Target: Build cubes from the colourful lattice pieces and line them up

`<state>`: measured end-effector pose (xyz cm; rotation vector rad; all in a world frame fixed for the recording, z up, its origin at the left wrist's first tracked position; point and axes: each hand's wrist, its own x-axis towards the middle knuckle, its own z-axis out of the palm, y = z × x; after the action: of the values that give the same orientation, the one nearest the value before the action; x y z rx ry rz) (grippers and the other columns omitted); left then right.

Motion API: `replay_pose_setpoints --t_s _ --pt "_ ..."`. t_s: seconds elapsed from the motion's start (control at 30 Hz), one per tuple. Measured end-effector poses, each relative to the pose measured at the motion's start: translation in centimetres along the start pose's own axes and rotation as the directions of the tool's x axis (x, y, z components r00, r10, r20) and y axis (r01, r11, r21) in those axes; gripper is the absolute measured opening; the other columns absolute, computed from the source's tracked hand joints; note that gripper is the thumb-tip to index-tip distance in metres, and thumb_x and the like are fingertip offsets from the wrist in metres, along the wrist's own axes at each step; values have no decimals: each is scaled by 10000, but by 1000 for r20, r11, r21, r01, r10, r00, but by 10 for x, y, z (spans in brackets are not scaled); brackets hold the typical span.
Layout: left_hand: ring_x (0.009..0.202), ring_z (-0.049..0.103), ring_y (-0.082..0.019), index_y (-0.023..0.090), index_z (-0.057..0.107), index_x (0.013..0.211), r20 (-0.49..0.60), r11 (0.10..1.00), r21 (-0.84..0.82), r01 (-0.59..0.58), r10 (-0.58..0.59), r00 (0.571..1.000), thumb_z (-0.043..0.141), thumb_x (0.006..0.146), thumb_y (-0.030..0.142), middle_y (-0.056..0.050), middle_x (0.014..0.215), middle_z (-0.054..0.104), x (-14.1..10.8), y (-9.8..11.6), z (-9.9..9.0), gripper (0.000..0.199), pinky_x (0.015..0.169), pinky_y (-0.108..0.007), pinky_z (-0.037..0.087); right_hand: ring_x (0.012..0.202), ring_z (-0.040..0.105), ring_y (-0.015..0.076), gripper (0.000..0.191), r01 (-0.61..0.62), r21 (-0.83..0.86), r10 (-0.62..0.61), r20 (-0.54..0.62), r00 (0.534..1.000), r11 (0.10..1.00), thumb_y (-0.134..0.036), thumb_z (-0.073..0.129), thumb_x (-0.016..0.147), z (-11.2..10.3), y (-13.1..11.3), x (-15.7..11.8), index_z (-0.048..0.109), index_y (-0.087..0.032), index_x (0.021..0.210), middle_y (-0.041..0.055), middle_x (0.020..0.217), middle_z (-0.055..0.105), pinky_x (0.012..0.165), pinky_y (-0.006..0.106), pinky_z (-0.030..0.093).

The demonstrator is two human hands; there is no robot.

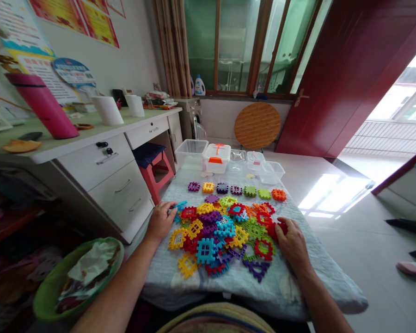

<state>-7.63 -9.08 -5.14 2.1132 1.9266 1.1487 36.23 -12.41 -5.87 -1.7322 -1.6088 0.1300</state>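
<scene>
A heap of plastic interlocking building pieces [206, 250] in several colours lies on the cloth-covered table. My left hand [160, 221] is at the heap's left edge, its fingers closed on a light blue building piece [180, 206]. On the opposite edge, my right hand [292, 238] has its thumb and fingers around a red building piece [273, 230], partly hidden by them. Many pieces have window-like grids; a dark purple triangular piece [256, 268] lies nearest me on the right. Behind the heap runs a row of square pieces, including a yellow one [208, 187] and an orange one [279, 194].
At the table's far end stand a clear open bin [191, 150], a lidded box with orange clips [216, 159] and smaller clear containers [272, 171]. To the left are a desk [104, 162], a red stool [156, 178] and a green waste basket [41, 303].
</scene>
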Motion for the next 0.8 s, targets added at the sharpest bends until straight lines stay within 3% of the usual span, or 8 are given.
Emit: replay_pose_setpoints --t_s 0.27,0.4,0.5,0.63,0.8 --pt "893 607 -247 163 682 956 -111 998 66 19 -11 994 424 879 372 -93 896 650 0 0 -5 341 884 -390 476 943 581 256 328 -1 5 1 3 1000 1000 -397 455 825 1 0 0 622 -175 998 111 991 637 885 406 447" --pt "913 603 -248 164 671 926 -106 999 47 3 2 994 461 829 326 -89 909 636 -1 5 -8 283 915 -405 472 940 582 254 334 -3 5 3 0 1000 1000 -401 451 823 1 0 0 625 -174 995 113 988 637 879 402 448" --pt "1000 590 -250 174 655 951 -66 999 10 -42 43 997 503 736 253 -82 999 631 -2 7 -8 275 977 -412 457 937 586 253 342 -8 1 8 -1 1000 1000 -406 451 819 1 0 0 628 -173 996 113 990 641 866 400 453" --pt "1203 522 -269 159 612 1115 49 995 -44 -90 92 995 497 626 190 -101 1236 593 -3 4 -2 503 1087 -434 387 927 591 252 340 -6 0 6 4 1000 1000 -408 454 820 0 -1 0 631 -173 991 109 984 644 860 401 455" --pt "1273 489 -269 165 568 1247 217 999 -19 -39 42 975 479 611 177 -93 1318 581 -1 3 3 642 1126 -445 342 939 584 264 328 -10 14 10 1 1000 1000 -411 454 826 -1 -4 0 629 -180 981 105 979 635 878 418 452"
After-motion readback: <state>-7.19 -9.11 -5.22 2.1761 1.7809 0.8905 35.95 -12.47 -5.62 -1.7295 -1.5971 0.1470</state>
